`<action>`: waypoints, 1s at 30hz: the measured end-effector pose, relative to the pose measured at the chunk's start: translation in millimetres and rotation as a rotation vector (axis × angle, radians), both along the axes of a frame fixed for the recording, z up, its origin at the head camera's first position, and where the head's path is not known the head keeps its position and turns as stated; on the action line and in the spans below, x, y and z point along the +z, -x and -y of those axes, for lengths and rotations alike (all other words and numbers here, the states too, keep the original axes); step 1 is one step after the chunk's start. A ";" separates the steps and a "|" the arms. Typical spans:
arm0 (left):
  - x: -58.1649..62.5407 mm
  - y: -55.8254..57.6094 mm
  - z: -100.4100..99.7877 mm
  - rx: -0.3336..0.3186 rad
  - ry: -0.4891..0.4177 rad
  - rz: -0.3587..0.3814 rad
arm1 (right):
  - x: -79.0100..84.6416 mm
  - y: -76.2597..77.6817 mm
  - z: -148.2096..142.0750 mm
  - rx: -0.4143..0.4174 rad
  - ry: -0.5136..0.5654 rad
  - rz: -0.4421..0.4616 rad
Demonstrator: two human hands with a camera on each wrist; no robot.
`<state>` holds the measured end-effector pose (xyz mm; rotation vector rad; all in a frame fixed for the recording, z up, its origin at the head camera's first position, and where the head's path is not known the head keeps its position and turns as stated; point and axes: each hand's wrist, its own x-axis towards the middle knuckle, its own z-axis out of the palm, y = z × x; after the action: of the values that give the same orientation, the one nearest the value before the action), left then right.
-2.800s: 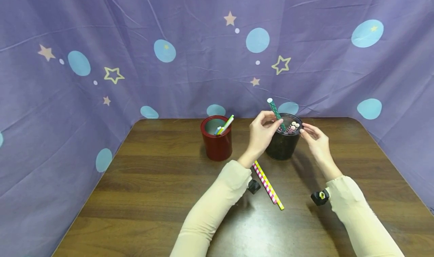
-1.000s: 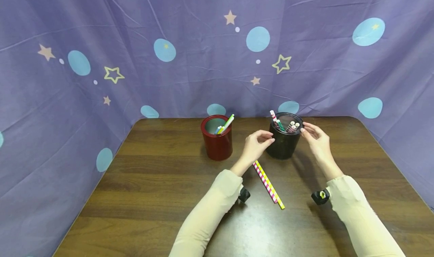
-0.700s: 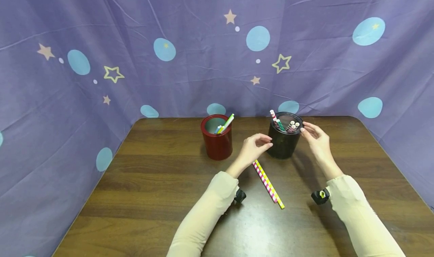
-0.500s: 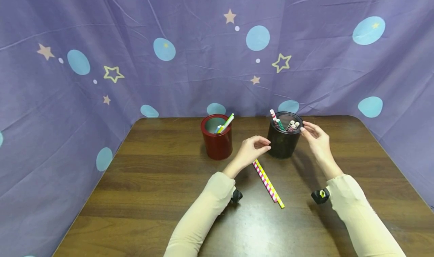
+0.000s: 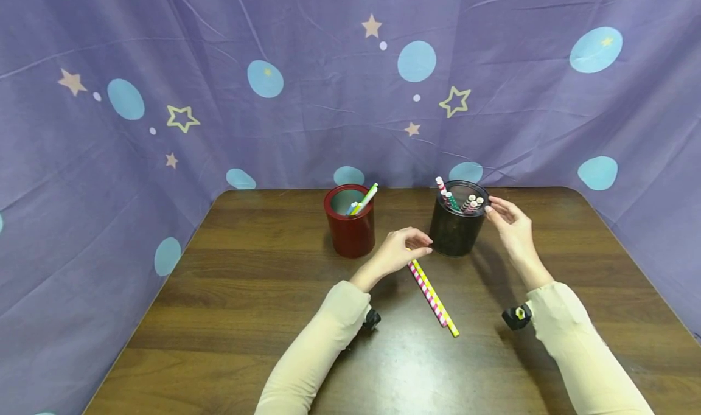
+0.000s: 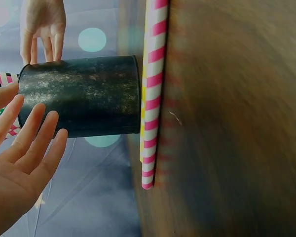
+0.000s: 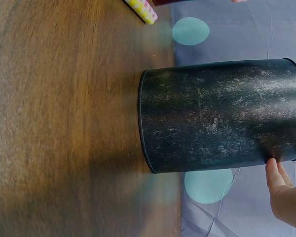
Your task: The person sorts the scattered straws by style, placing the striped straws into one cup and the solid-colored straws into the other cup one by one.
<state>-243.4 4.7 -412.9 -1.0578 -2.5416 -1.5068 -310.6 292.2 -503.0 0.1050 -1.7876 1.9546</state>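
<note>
A black, worn-looking can (image 5: 457, 235) stands upright on the table and holds several patterned sticks (image 5: 451, 202), some green-spotted, some striped. My right hand (image 5: 513, 232) touches its right side near the rim, with thumb and fingertips against the outside. To the left of the can, my left hand (image 5: 397, 252) holds nothing; its fingers are apart and lightly bent in the left wrist view. Below that hand, a pink-and-white striped stick (image 6: 153, 98) and a yellow patterned stick (image 5: 450, 325) lie side by side on the table.
A dark red can (image 5: 353, 235) with several thin coloured sticks (image 5: 368, 199) stands left of the black one. Behind the wooden table (image 5: 230, 317) hangs a purple curtain (image 5: 317, 129) with stars and blue dots.
My left hand has released the green stick, which now sits in the black can. It has since moved down and left, away from the can. My right hand has stayed at the rim.
</note>
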 end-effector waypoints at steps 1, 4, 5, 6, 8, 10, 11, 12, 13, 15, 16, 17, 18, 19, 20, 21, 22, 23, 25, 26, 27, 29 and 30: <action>-0.2 -0.3 1.1 -0.007 0.012 -0.004 | -0.1 0.1 0.1 0.000 0.000 -0.001; -1.1 -0.8 4.5 -0.030 0.050 -0.018 | -0.9 0.9 -0.4 -0.003 -0.001 -0.003; -1.2 -1.0 5.6 -0.038 0.061 -0.024 | -1.2 1.1 -0.7 -0.003 -0.001 -0.004; -1.2 -1.2 6.7 -0.046 0.070 -0.028 | -1.4 1.4 -0.9 -0.003 -0.001 -0.005; -1.8 -1.4 9.1 -0.060 0.092 -0.037 | -1.7 1.9 -1.3 -0.005 -0.002 -0.003; -2.8 -1.6 11.3 -0.073 0.110 -0.051 | -1.8 2.2 -1.3 -0.006 -0.005 -0.001; -3.5 -2.0 12.3 -0.079 0.119 -0.058 | -1.7 2.3 -1.2 -0.007 -0.008 0.000; -4.2 -2.4 13.2 -0.084 0.128 -0.067 | -1.6 2.2 -1.1 -0.009 -0.011 0.002; -5.0 -2.8 14.1 -0.090 0.137 -0.077 | -1.6 2.1 -1.1 -0.009 -0.013 0.003; -7.0 -3.3 15.5 -0.101 0.154 -0.096 | -1.5 1.7 -0.9 -0.010 -0.016 0.004; -7.7 -3.9 16.2 -0.108 0.160 -0.099 | -1.4 1.4 -0.9 -0.010 -0.018 0.005; -7.9 -4.5 16.8 -0.116 0.165 -0.103 | -1.4 1.2 -1.0 -0.008 -0.016 0.005; -8.3 -4.8 17.5 -0.125 0.172 -0.107 | -1.6 1.0 -1.0 -0.008 -0.019 0.006; -8.7 -5.1 18.0 -0.135 0.178 -0.107 | -1.8 0.9 -1.1 -0.008 -0.020 0.006; -9.1 -5.3 18.5 -0.142 0.190 -0.112 | -1.9 0.8 -1.1 -0.009 -0.024 0.007; -9.2 -5.9 19.0 -0.149 0.203 -0.116 | -2.2 0.8 -1.1 -0.010 -0.026 0.008; -9.5 -6.4 19.3 -0.156 0.217 -0.118 | -2.4 0.8 -1.1 -0.011 -0.029 0.008; -9.8 -6.8 19.6 -0.160 0.238 -0.129 | -2.7 0.8 -1.1 -0.009 -0.029 0.008; -10.7 -7.7 19.8 -0.163 0.290 -0.149 | -3.1 0.9 -1.2 -0.009 -0.030 0.005; -11.4 -8.2 19.8 -0.165 0.317 -0.159 | -3.3 1.1 -1.3 -0.009 -0.029 0.004; -12.1 -8.7 19.7 -0.165 0.342 -0.167 | -3.4 1.3 -1.4 -0.009 -0.028 0.002; -13.3 -10.0 19.3 -0.168 0.388 -0.185 | -3.3 1.5 -1.6 -0.007 -0.021 -0.001; -13.9 -10.7 19.1 -0.170 0.408 -0.189 | -3.2 1.7 -1.7 -0.008 -0.021 -0.001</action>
<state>-232.7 -14.5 -426.8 -1.4123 -2.7406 -0.8696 -312.3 293.9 -506.3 0.1063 -1.8051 1.9303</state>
